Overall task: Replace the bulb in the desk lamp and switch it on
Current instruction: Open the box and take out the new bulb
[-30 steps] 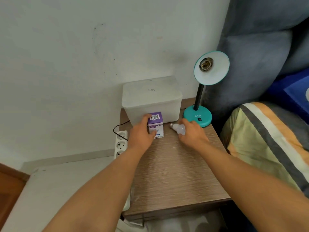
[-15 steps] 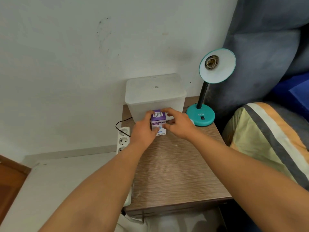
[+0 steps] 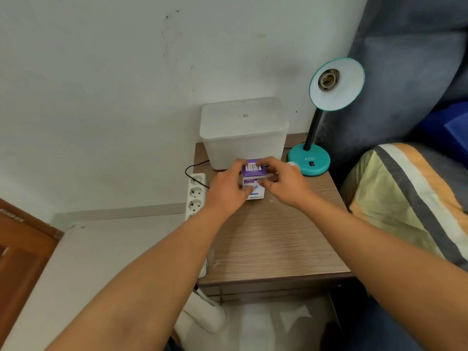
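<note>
A teal desk lamp [image 3: 309,160] stands at the back right of the wooden bedside table [image 3: 276,239]. Its shade [image 3: 336,84] faces me and the socket [image 3: 328,79] holds no bulb. A small purple and white bulb box [image 3: 254,177] stands upright near the table's back. My left hand [image 3: 229,188] grips its left side and my right hand [image 3: 285,182] grips its right side and top. A white bulb [image 3: 291,163] lies on the table by the lamp base, mostly hidden behind my right hand.
A white lidded plastic container [image 3: 244,130] sits behind the box against the wall. A white power strip [image 3: 195,196] with a black cable hangs off the table's left edge. A striped pillow [image 3: 410,198] and a grey headboard are on the right.
My right hand let go of the loose bulb by the lamp base and moved left onto the bulb box. My left hand stayed on the box.
</note>
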